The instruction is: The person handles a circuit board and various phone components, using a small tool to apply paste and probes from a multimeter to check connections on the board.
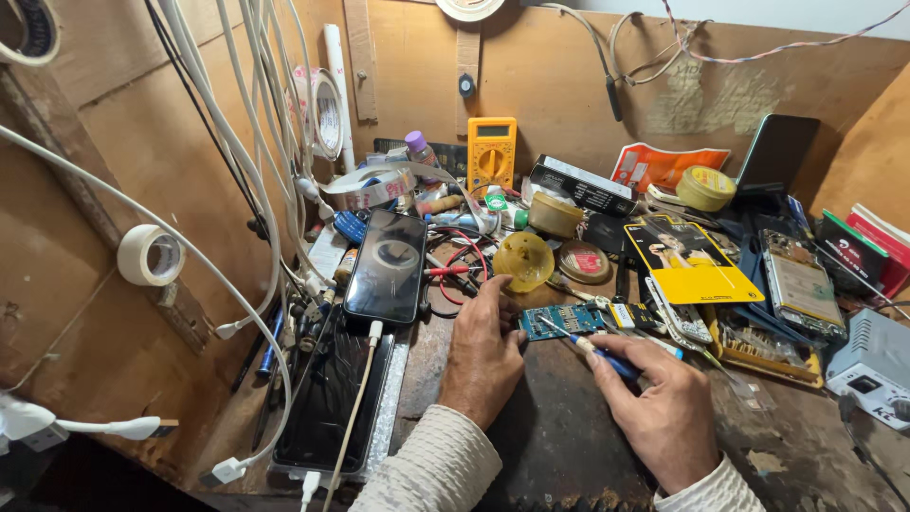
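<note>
A cluttered wooden workbench (569,446) is seen from above, and every place below is given relative to the small blue circuit board (561,320) lying near its middle. Well to the left of the board, a large dark phone (332,403) is laid flat with a white cable (355,417) across it, and a second black phone (386,267) is propped just above that one. Behind the board, against the back wall, a yellow multimeter (491,152) is stood upright. To the board's right, a yellow card (690,261) is laid among loose parts. The left hand (483,356) is pressed on the board's left edge, fingers curled down onto it. The right hand (659,408) is closed around a blue-handled screwdriver (592,349), whose tip is set on the board.
</note>
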